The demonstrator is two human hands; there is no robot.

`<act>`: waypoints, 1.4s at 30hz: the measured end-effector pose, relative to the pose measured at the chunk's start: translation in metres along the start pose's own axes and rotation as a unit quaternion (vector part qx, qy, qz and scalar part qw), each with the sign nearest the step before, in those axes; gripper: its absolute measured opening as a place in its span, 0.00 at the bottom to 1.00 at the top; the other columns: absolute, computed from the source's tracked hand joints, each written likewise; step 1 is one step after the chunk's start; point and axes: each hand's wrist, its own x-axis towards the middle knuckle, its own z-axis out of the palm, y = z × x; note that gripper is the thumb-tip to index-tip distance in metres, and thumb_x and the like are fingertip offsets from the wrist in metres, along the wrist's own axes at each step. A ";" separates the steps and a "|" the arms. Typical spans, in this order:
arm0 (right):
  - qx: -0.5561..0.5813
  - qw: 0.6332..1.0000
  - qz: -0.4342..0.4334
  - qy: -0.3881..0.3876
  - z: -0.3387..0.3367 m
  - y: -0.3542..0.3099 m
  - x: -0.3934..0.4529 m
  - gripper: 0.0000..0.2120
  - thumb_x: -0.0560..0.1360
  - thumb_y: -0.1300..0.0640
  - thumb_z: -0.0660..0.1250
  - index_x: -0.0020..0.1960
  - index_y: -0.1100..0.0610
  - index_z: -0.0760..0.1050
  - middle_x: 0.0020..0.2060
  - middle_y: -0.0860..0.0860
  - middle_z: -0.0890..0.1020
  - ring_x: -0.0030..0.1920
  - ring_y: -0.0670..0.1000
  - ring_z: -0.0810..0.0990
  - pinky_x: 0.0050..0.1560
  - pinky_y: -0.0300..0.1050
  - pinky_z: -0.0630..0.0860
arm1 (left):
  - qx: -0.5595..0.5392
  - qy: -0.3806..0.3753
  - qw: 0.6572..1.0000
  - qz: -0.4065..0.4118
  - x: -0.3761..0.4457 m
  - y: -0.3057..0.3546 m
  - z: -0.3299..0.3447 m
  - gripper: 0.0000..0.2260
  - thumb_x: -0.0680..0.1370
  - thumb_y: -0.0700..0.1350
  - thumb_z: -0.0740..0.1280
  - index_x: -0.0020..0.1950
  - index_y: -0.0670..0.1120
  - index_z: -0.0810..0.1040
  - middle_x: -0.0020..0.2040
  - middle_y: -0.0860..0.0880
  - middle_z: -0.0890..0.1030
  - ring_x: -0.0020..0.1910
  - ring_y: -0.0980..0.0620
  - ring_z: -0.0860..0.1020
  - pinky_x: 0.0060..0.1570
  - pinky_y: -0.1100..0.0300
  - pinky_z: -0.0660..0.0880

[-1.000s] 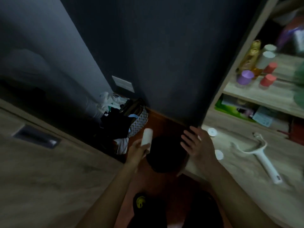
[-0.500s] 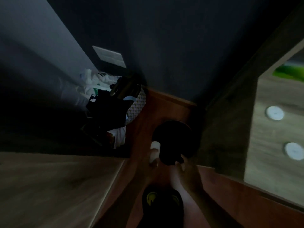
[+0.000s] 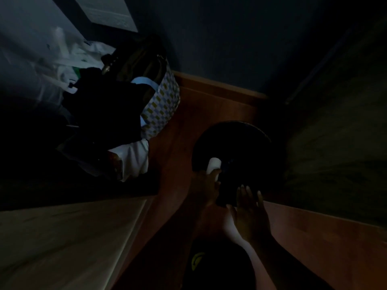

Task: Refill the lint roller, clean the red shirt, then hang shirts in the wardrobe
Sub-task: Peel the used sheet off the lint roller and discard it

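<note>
The scene is very dark. My left hand [image 3: 206,186] grips a small white roll [image 3: 213,165], its upper end sticking out over the mouth of a round black bin [image 3: 232,135] on the red-brown floor. My right hand [image 3: 249,212] hovers just in front of the bin's near rim with its fingers spread and nothing in it. The lint roller handle and the red shirt are out of view.
A patterned laundry basket [image 3: 163,105] heaped with dark and white clothes stands at the left against the dark wall. A light wooden surface [image 3: 62,237] fills the lower left. A dark wooden panel [image 3: 339,153] rises at the right.
The view has dropped from the shelf and desk down toward the floor. My left hand has carried the white roll down to the black bin, and my right hand has followed to the bin's near rim.
</note>
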 end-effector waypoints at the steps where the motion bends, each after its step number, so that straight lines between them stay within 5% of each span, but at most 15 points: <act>1: -0.010 1.000 -0.006 0.019 0.008 0.001 0.002 0.27 0.79 0.45 0.55 0.61 0.66 0.77 0.61 0.62 0.79 0.65 0.61 0.75 0.67 0.64 0.65 | 0.018 -0.044 0.999 -0.005 0.006 -0.001 0.003 0.35 0.71 0.61 0.45 0.74 0.46 0.66 0.66 0.36 0.73 0.64 0.39 0.72 0.66 0.50 0.66; 4: -0.014 1.000 -0.020 0.019 0.011 0.004 0.007 0.29 0.80 0.44 0.51 0.64 0.65 0.75 0.64 0.60 0.77 0.69 0.59 0.72 0.69 0.62 0.62 | 0.123 -0.075 0.990 0.005 0.029 -0.002 0.013 0.24 0.79 0.50 0.56 0.76 0.49 0.62 0.70 0.39 0.68 0.68 0.38 0.66 0.68 0.46 0.63; 10: -0.021 1.000 -0.023 0.002 0.007 0.005 0.009 0.31 0.81 0.42 0.46 0.68 0.63 0.72 0.67 0.58 0.74 0.71 0.57 0.69 0.73 0.59 0.55 | 0.202 -0.081 0.976 -0.003 0.054 -0.001 0.023 0.23 0.82 0.50 0.57 0.77 0.51 0.59 0.75 0.41 0.62 0.72 0.38 0.58 0.71 0.40 0.53; 15: -0.024 0.999 -0.025 -0.002 0.008 0.005 0.007 0.31 0.81 0.42 0.47 0.69 0.63 0.71 0.68 0.58 0.74 0.72 0.57 0.68 0.73 0.59 0.54 | 0.298 -0.040 0.952 0.049 0.061 -0.005 0.013 0.26 0.81 0.47 0.59 0.78 0.50 0.55 0.74 0.41 0.63 0.71 0.38 0.61 0.68 0.41 0.59; 22: -0.008 0.999 -0.013 -0.032 0.004 0.002 0.005 0.32 0.80 0.41 0.46 0.68 0.64 0.71 0.67 0.59 0.74 0.71 0.58 0.69 0.72 0.58 0.55 | 0.289 0.008 0.950 0.120 0.050 -0.002 -0.002 0.26 0.82 0.52 0.53 0.79 0.49 0.50 0.79 0.41 0.50 0.77 0.40 0.51 0.73 0.42 0.47; 25: 0.019 0.998 0.016 -0.065 -0.006 0.003 -0.001 0.37 0.79 0.37 0.40 0.72 0.62 0.66 0.71 0.58 0.69 0.73 0.58 0.65 0.74 0.57 0.58 | 0.229 0.005 0.966 0.118 0.030 0.001 -0.015 0.31 0.77 0.57 0.43 0.78 0.46 0.55 0.78 0.37 0.54 0.77 0.38 0.52 0.73 0.39 0.45; 27: 0.033 0.997 0.019 -0.062 -0.027 0.000 -0.009 0.41 0.76 0.35 0.32 0.76 0.60 0.58 0.75 0.55 0.59 0.76 0.56 0.59 0.74 0.57 0.57 | 0.227 0.017 0.965 0.129 0.006 0.005 -0.033 0.34 0.74 0.56 0.43 0.76 0.43 0.62 0.75 0.35 0.62 0.74 0.35 0.60 0.70 0.35 0.53; 30: 0.049 0.996 0.047 -0.057 -0.089 -0.018 -0.023 0.38 0.80 0.38 0.36 0.72 0.63 0.66 0.70 0.60 0.70 0.70 0.60 0.69 0.67 0.61 0.68 | 0.242 0.059 0.960 0.130 -0.030 0.010 -0.076 0.28 0.73 0.52 0.53 0.68 0.42 0.74 0.64 0.36 0.76 0.63 0.37 0.76 0.58 0.35 0.71; 34: 0.073 0.995 0.045 -0.053 -0.187 -0.053 -0.040 0.43 0.75 0.36 0.29 0.75 0.61 0.60 0.72 0.59 0.67 0.74 0.59 0.64 0.72 0.57 0.60 | 0.219 0.120 0.962 0.114 -0.083 0.025 -0.142 0.31 0.77 0.56 0.60 0.77 0.47 0.58 0.75 0.43 0.65 0.73 0.43 0.65 0.69 0.38 0.62; 36: 0.091 0.994 0.059 -0.026 -0.239 -0.072 -0.049 0.43 0.77 0.36 0.30 0.72 0.62 0.67 0.70 0.58 0.72 0.71 0.58 0.69 0.72 0.53 0.59 | 0.224 0.149 0.957 0.105 -0.112 0.046 -0.190 0.31 0.77 0.59 0.59 0.77 0.47 0.58 0.76 0.44 0.62 0.74 0.43 0.64 0.70 0.40 0.60; 37: 0.103 0.992 0.068 -0.006 -0.271 -0.081 -0.056 0.44 0.76 0.35 0.29 0.72 0.61 0.65 0.71 0.57 0.70 0.72 0.57 0.68 0.73 0.50 0.54 | 0.219 0.169 0.955 0.105 -0.127 0.060 -0.217 0.28 0.78 0.58 0.55 0.75 0.45 0.63 0.73 0.41 0.67 0.70 0.41 0.69 0.68 0.41 0.64; 40: 0.124 0.991 0.032 0.026 -0.370 -0.098 -0.080 0.52 0.63 0.32 0.17 0.78 0.58 0.41 0.78 0.52 0.44 0.78 0.52 0.44 0.73 0.46 0.35 | 0.190 0.230 0.950 0.089 -0.182 0.116 -0.301 0.29 0.82 0.54 0.44 0.63 0.38 0.78 0.59 0.36 0.80 0.57 0.37 0.80 0.61 0.45 0.69; 42: 0.121 0.990 0.016 0.068 -0.436 -0.101 -0.098 0.47 0.65 0.32 0.21 0.77 0.55 0.35 0.78 0.51 0.39 0.77 0.51 0.38 0.75 0.48 0.35 | 0.183 0.278 0.939 0.090 -0.215 0.149 -0.342 0.26 0.80 0.51 0.49 0.64 0.37 0.77 0.61 0.35 0.79 0.58 0.36 0.79 0.60 0.43 0.71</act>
